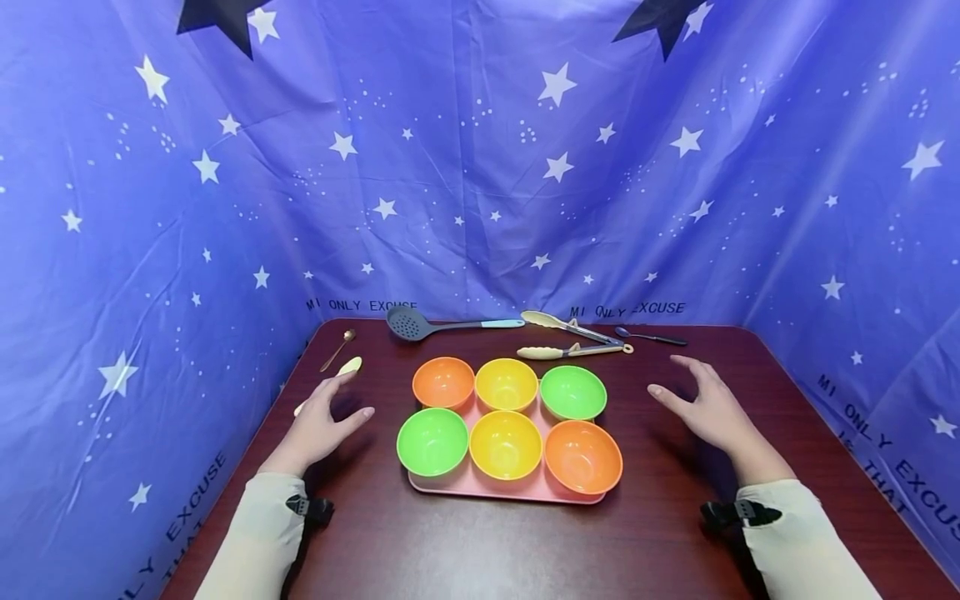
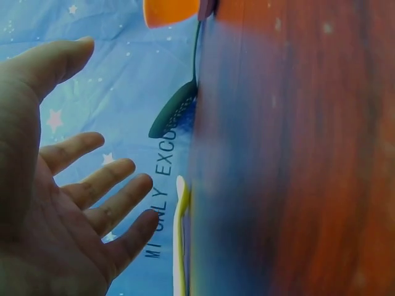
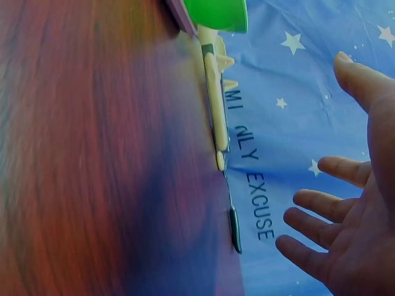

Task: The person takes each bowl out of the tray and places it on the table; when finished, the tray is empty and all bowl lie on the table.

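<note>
Both hands hover over the table at either side of a pink tray and hold nothing. My left hand has its fingers spread, and partly covers a pale yellow utensil lying beneath it. My right hand is to the right of the tray, thumb apart from the fingers. On the tray sit several bowls in two rows: an orange bowl, a yellow bowl and a green bowl behind; a green bowl, a yellow bowl and an orange bowl in front.
Along the table's back lie a grey skimmer with a light blue handle end, spread cream-tipped tongs, and a small dark-handled spoon. A small gold spoon lies at back left. Blue star-printed cloth surrounds the table.
</note>
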Motion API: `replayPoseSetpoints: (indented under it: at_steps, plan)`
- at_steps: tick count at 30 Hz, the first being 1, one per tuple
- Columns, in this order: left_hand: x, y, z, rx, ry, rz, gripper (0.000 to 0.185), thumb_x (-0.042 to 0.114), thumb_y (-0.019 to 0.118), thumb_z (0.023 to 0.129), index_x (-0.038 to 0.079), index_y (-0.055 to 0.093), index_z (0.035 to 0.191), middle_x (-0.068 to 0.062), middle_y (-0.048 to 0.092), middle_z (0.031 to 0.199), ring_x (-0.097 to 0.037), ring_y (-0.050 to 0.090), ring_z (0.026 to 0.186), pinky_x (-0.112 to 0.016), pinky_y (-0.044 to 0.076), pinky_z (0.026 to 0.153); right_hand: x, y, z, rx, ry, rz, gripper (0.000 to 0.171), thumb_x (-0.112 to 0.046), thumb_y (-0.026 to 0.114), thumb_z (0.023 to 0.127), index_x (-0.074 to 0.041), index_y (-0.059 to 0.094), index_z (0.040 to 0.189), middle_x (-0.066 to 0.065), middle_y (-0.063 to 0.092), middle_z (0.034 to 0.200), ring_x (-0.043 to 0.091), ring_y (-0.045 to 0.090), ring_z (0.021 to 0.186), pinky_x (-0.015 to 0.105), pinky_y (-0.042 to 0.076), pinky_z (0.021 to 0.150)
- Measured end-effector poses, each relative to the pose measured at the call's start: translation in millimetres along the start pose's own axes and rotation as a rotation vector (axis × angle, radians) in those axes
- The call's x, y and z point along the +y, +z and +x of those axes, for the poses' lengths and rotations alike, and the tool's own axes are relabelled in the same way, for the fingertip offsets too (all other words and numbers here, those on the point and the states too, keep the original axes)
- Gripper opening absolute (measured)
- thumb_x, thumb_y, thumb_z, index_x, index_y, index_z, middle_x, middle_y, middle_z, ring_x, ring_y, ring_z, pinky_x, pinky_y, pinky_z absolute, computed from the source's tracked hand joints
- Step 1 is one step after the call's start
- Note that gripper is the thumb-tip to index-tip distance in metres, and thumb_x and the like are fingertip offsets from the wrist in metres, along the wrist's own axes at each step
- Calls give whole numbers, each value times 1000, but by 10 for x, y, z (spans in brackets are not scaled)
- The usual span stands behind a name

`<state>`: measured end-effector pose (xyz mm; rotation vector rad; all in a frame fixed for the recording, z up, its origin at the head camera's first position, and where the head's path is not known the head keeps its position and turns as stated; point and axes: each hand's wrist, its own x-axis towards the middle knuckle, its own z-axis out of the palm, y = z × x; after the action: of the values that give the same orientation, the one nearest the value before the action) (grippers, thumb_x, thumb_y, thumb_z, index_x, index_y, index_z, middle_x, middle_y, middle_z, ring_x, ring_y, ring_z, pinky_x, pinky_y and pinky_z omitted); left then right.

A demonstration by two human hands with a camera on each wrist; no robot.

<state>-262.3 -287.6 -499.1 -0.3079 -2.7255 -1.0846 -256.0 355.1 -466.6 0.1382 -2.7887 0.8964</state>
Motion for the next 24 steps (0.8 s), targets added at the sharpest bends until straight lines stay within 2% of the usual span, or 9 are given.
replayPoseSetpoints:
  at_steps: [5,10,18,24]
  plan:
    - [27,64,64,-23,22,-92,85,45,81,92,6,42,157,-20,50,153,-43,50,138,-62,37,113,-45,77,90,-18,10,45,87,-56,68,98,1,38,156,33,42,153,54,42,136,73,36,104]
    - [46,143,137,-49,23,-181,83,43,81,93,8,43,157,-23,51,152,-45,54,134,-62,41,111,-101,126,170,-20,0,95,83,-54,67,99,0,41,155,30,48,149,51,47,133,71,38,104]
    - [87,271,254,-52,30,-231,79,44,81,92,11,47,155,-22,56,147,-40,59,129,-60,44,108,-236,211,287,-30,-3,130,74,-53,67,100,-3,48,151,27,55,144,48,50,133,67,37,108]
    - [118,364,327,-54,47,-295,72,37,82,94,11,50,153,-22,57,146,-40,60,129,-61,44,108,-315,303,353,-48,-25,161,68,-49,68,101,-1,52,148,25,58,141,46,49,136,67,33,111]
